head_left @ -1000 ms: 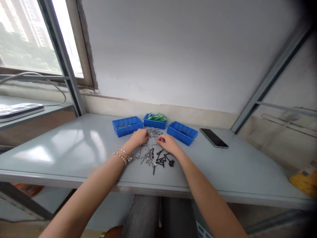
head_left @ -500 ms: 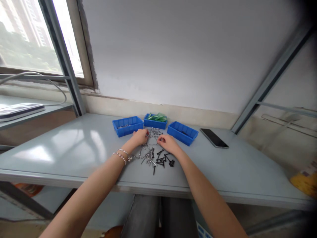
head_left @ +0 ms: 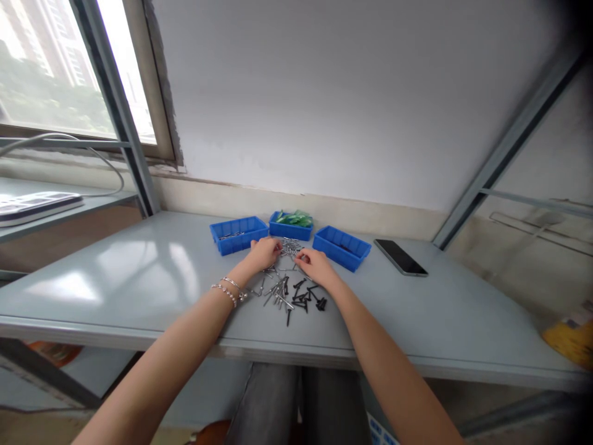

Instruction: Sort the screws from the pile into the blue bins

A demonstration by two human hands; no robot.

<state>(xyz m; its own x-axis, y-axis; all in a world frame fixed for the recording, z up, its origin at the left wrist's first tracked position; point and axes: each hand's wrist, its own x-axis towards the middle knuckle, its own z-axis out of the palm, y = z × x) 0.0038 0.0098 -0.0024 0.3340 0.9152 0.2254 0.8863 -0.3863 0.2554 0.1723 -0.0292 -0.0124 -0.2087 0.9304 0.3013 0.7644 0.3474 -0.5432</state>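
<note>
A small workshop is indicated by a pale grey metal-edged desk, shallow blue plastic parts bins, and loose steel and black metal fasteners.

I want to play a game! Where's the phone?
In the head view, the black phone lies on the right side of the table, just past the rightmost blue tray.

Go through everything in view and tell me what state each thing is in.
Nail pile, loose, silver and black
Left hand, curled at the pile
Right hand, curled at the pile
Left bin, few silver nails inside
Middle bin, holding green pieces
Right bin, dark pieces inside
Phone, flat, screen dark
</note>
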